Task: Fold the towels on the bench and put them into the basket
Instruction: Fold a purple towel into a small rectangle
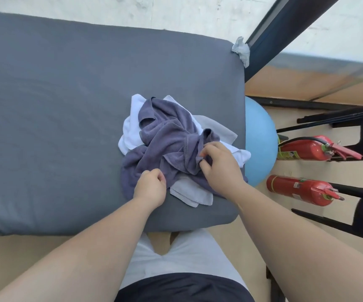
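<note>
Fingers [205, 151] of left hand [151, 188] and right hand [221, 164] in pinch on crumpled slate-blue towel [165, 136] atop white towel [130, 127]

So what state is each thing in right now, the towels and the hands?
Dark grey towel: crumpled, unfolded, atop the pile.
White towel: crumpled, mostly beneath it.
Light grey towel: rumpled, partly under the pile.
Right hand: fingers pinching a fold of the dark grey towel.
Left hand: fingers curled at that towel's edge; grip unclear.
Basket: not in view.
</note>
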Demonstrator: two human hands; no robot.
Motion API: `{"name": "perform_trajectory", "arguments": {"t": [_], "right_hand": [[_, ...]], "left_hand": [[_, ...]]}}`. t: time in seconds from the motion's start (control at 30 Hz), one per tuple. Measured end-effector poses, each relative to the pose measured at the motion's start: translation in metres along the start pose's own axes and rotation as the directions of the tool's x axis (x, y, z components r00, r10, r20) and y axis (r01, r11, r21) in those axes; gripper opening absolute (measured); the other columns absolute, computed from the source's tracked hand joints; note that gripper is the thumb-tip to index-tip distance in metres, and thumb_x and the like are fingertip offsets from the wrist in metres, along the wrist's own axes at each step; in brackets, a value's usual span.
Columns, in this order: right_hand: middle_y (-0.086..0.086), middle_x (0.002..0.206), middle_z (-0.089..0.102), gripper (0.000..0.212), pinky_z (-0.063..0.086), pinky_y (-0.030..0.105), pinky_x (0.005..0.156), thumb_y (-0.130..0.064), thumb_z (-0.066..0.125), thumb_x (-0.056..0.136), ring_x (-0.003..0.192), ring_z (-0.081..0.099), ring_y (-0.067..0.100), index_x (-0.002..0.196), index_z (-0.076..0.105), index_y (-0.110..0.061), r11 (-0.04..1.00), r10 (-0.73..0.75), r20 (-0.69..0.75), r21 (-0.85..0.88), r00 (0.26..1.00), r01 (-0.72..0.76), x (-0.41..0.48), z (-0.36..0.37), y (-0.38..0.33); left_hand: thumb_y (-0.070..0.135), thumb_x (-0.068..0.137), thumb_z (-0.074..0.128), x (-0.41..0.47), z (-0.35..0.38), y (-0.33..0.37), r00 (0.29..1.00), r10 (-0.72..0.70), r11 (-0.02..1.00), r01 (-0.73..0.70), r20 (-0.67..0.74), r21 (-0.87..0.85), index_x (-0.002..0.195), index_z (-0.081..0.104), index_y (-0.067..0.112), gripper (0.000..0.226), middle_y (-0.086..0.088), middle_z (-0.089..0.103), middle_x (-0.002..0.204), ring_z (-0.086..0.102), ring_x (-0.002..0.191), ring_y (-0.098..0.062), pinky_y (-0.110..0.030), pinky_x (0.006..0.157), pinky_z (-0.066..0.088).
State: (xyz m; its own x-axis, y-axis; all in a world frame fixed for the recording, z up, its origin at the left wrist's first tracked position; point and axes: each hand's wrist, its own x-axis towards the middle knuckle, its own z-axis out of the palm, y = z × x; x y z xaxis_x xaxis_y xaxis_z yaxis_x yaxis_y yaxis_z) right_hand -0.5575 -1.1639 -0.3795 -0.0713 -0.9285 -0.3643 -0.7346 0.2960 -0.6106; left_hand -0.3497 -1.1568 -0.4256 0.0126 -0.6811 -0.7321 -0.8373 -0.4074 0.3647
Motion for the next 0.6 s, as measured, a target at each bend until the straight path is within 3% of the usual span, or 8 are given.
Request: {"name": "perform_trajectory", "arguments": {"t": [0.1, 0.13, 0.23, 0.4, 0.43, 0.5, 0.57, 0.6], "right_hand": [[-0.002, 0.110, 0.058, 0.003, 0.036, 0.015, 0.085, -0.012, 0.064, 0.092, 0.101, 0.053, 0.016, 0.091, 0.067, -0.014, 0.999, 0.025, -0.010, 0.033, 1.000, -0.024, -0.014, -0.020, -0.011], [-0.001, 0.108, 0.058, 0.006, 0.034, 0.011, 0.081, -0.010, 0.064, 0.092, 0.096, 0.052, 0.013, 0.090, 0.064, -0.015, 0.998, 0.026, -0.015, 0.063, 1.000, -0.025, -0.018, -0.029, -0.018], [-0.004, 0.106, 0.055, 0.017, 0.039, 0.019, 0.082, -0.007, 0.061, 0.093, 0.091, 0.050, 0.007, 0.090, 0.056, -0.023, 0.985, -0.010, -0.051, 0.170, 0.999, 0.019, -0.035, -0.058, -0.037], [-0.002, 0.140, 0.046, 0.005, 0.032, 0.030, 0.105, -0.026, 0.066, 0.092, 0.129, 0.040, 0.016, 0.089, 0.063, -0.026, 0.981, -0.193, -0.220, -0.066, 0.956, 0.183, -0.062, -0.108, -0.062], [-0.007, 0.137, 0.050, 0.009, 0.034, 0.031, 0.105, -0.024, 0.066, 0.094, 0.128, 0.043, 0.013, 0.087, 0.061, -0.028, 0.977, -0.215, -0.215, -0.036, 0.953, 0.212, -0.066, -0.117, -0.068], [-0.022, 0.109, 0.061, 0.017, 0.043, 0.033, 0.095, -0.022, 0.061, 0.097, 0.108, 0.055, 0.002, 0.085, 0.052, -0.031, 0.962, -0.179, -0.124, 0.186, 0.976, 0.200, -0.077, -0.135, -0.085], [-0.017, 0.082, 0.061, 0.013, 0.048, 0.040, 0.083, -0.027, 0.055, 0.098, 0.084, 0.057, 0.008, 0.086, 0.051, -0.024, 0.890, -0.144, -0.013, 0.434, 0.989, 0.136, -0.087, -0.147, -0.096], [-0.009, 0.079, 0.061, 0.012, 0.049, 0.046, 0.082, -0.030, 0.052, 0.097, 0.081, 0.057, 0.014, 0.087, 0.052, -0.022, 0.851, -0.147, 0.009, 0.512, 0.989, 0.122, -0.091, -0.151, -0.100]], "left_hand": [[0.024, 0.095, 0.053, -0.012, -0.011, 0.002, 0.998, 0.007, 0.997, -0.002, 0.064, -0.075, 0.092, 0.054, 0.020, 0.005, 0.001, 0.062, 0.093, 0.056, 0.086, -0.023, -0.039, 0.075, 0.051], [0.032, 0.093, 0.058, -0.016, -0.015, 0.002, 0.997, -0.014, 0.992, 0.024, 0.082, -0.123, 0.102, 0.054, 0.022, 0.014, 0.004, 0.062, 0.099, 0.058, 0.092, -0.022, -0.039, 0.083, 0.052], [0.041, 0.087, 0.069, -0.026, -0.023, 0.010, 0.996, -0.014, 0.968, 0.035, 0.083, -0.248, 0.144, 0.036, 0.024, 0.068, 0.002, 0.054, 0.131, 0.056, 0.116, -0.024, -0.035, 0.094, 0.048], [0.050, 0.065, 0.080, -0.047, -0.033, 0.040, 0.970, 0.237, 0.958, -0.243, -0.057, -0.150, 0.149, 0.031, 0.037, 0.098, 0.004, 0.043, 0.139, 0.048, 0.129, -0.023, -0.039, 0.101, 0.047], [0.056, 0.061, 0.080, -0.052, -0.036, 0.048, 0.964, 0.238, 0.957, -0.254, -0.122, -0.138, 0.149, 0.027, 0.039, 0.105, 0.002, 0.039, 0.144, 0.044, 0.133, -0.023, -0.042, 0.105, 0.045], [0.062, 0.058, 0.079, -0.063, -0.047, 0.065, 0.944, 0.236, 0.945, -0.278, -0.232, -0.171, 0.150, 0.015, 0.047, 0.113, 0.003, 0.027, 0.155, 0.031, 0.142, -0.019, -0.042, 0.112, 0.037], [0.060, 0.064, 0.076, -0.079, -0.065, 0.086, 0.923, 0.346, 0.898, -0.378, -0.171, -0.224, 0.145, 0.017, 0.055, 0.101, 0.007, 0.021, 0.160, 0.026, 0.145, -0.013, -0.036, 0.114, 0.029], [0.054, 0.071, 0.074, -0.083, -0.073, 0.097, 0.880, 0.464, 0.838, -0.473, -0.100, -0.271, 0.141, 0.032, 0.050, 0.082, 0.002, 0.035, 0.154, 0.035, 0.140, -0.012, -0.033, 0.112, 0.030]]}}
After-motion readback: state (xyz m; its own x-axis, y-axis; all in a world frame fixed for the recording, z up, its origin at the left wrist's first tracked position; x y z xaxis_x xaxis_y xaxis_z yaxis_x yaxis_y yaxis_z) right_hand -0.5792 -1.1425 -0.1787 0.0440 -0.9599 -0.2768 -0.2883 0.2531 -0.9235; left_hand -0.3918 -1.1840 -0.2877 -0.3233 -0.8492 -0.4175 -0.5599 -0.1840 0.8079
